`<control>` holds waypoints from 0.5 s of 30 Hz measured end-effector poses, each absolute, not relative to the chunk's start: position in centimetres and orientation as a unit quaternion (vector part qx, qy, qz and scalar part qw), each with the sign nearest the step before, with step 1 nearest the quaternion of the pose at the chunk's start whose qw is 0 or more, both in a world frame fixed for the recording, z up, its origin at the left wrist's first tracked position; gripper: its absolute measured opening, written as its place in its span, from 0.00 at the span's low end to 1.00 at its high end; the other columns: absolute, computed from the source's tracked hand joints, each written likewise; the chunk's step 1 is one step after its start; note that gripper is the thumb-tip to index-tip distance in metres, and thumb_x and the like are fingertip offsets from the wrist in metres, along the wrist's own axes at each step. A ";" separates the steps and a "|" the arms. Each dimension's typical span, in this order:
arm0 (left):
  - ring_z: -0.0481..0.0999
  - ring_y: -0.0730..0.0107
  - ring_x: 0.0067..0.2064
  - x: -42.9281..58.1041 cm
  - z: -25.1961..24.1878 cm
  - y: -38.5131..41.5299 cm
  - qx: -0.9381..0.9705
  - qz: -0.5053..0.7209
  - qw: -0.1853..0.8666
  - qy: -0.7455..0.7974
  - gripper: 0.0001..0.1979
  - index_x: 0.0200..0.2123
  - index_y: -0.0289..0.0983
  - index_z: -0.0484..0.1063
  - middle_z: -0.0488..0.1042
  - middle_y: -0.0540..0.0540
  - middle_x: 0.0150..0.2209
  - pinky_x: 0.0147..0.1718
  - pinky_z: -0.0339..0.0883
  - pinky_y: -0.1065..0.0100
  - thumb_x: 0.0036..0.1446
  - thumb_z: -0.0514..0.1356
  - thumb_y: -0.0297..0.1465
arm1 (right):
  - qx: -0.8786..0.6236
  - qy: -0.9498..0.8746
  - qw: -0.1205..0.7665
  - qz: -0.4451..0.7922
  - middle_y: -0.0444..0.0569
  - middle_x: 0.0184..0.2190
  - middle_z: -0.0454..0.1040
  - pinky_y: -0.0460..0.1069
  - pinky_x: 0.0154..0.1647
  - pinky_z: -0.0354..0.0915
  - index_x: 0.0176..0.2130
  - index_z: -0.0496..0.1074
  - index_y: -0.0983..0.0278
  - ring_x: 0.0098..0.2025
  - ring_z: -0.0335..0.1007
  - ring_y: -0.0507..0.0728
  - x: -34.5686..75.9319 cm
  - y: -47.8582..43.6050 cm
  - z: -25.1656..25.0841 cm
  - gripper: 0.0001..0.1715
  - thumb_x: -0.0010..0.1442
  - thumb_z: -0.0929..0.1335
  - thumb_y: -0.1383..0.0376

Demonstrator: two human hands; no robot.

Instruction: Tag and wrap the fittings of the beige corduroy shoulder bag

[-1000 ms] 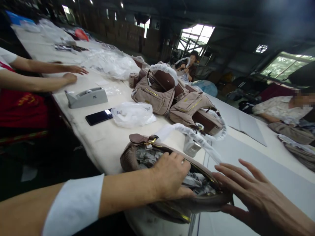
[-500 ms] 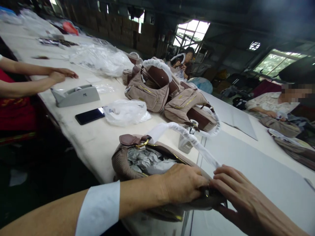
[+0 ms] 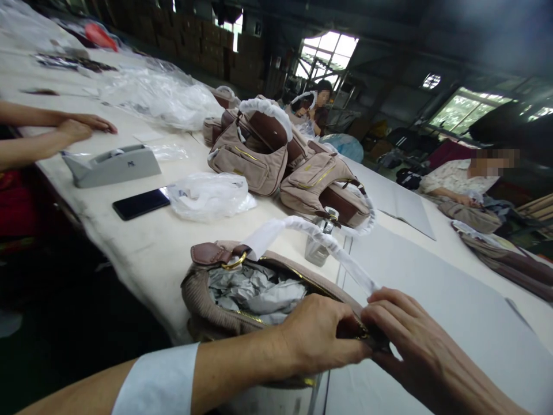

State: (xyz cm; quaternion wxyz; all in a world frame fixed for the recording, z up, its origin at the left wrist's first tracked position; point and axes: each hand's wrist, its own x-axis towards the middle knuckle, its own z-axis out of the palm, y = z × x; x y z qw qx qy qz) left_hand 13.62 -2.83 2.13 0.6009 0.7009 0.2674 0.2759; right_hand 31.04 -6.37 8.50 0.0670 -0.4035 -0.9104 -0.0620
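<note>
A taupe handbag (image 3: 203, 314) lies before me on the table, its gold zipper open and crumpled grey paper (image 3: 254, 291) stuffed inside. Its strap (image 3: 311, 227) is wrapped in white material and arches up from a gold ring toward the far end. My left hand (image 3: 319, 334) reaches across the opening, thumb and fingers closed at the right end of the zipper; whether a zipper pull is between them is hidden. At that same end, my right hand (image 3: 410, 340) grips the bag's corner near the strap's base, fingers on top and thumb below.
Behind the bag sit a tape dispenser (image 3: 112, 166), a phone (image 3: 140, 203), a plastic bag (image 3: 209, 196), a metal-and-clear object (image 3: 318, 245) and several finished handbags (image 3: 253, 155). A co-worker's hands (image 3: 82, 128) rest at the left; another person (image 3: 453, 178) sits at the right.
The view has shifted, so most things sit further left. My left hand has turned, its thumb now showing along the bag's right end. My right hand keeps its grip there.
</note>
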 end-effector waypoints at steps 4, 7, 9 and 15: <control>0.58 0.79 0.21 15.1 1.2 -2.7 0.539 0.201 0.758 0.309 0.15 0.21 0.33 0.68 0.62 0.55 0.18 0.19 0.49 0.74 0.40 0.66 0.38 | -0.394 -0.911 0.071 -0.095 0.48 0.33 0.74 0.55 0.45 0.62 0.36 0.67 0.61 0.39 0.68 0.59 31.0 -6.7 8.1 0.04 0.57 0.65 0.68; 0.59 0.80 0.20 15.4 1.3 -2.6 0.494 0.196 0.782 0.325 0.06 0.25 0.31 0.72 0.64 0.54 0.19 0.20 0.50 0.74 0.41 0.63 0.29 | -0.409 -0.900 0.058 -0.140 0.51 0.43 0.74 0.62 0.49 0.57 0.42 0.69 0.60 0.45 0.68 0.64 31.2 -6.7 8.4 0.12 0.56 0.66 0.63; 0.59 0.80 0.21 15.1 1.6 -2.7 0.507 0.205 0.767 0.336 0.07 0.29 0.31 0.76 0.65 0.54 0.20 0.21 0.52 0.75 0.43 0.60 0.26 | -0.429 -0.895 0.014 -0.122 0.51 0.44 0.74 0.68 0.52 0.53 0.40 0.71 0.59 0.49 0.66 0.68 31.2 -6.4 9.2 0.11 0.54 0.67 0.64; 0.63 0.76 0.27 14.8 1.6 -3.1 0.636 0.256 0.671 0.282 0.13 0.32 0.33 0.78 0.65 0.54 0.22 0.26 0.53 0.74 0.45 0.55 0.23 | -0.473 -0.867 -0.137 0.072 0.45 0.33 0.74 0.72 0.54 0.53 0.35 0.70 0.59 0.40 0.71 0.60 29.3 -5.2 11.5 0.12 0.52 0.65 0.74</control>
